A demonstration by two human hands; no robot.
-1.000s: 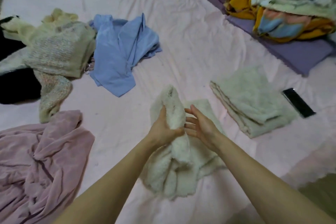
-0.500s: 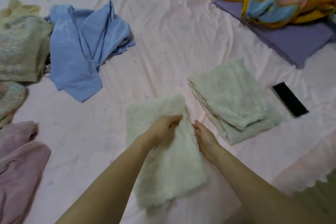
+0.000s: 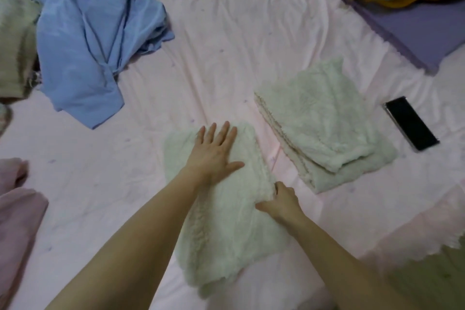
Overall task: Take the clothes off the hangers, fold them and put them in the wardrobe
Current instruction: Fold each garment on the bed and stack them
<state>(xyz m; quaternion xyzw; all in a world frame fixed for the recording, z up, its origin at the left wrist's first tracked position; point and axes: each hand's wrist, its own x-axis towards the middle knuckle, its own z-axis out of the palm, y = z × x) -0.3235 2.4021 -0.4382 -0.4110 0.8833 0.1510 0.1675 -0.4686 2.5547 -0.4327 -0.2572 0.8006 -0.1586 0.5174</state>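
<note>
Fluffy white folded garment [image 3: 226, 209]: left hand [image 3: 214, 156] presses flat, fingers straight; right hand [image 3: 281, 201] pinches its right edge. Risk: the thick pile springs the fold open once released.

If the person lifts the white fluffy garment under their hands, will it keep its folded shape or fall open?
The white fluffy garment will probably flop: it looks soft and thick, with loose layered edges. It likely feels light for its bulk. The left hand presses it flat and the right hand pinches its edge, so lifting by one edge may unfold it; supporting it from beneath seems safer.
</note>
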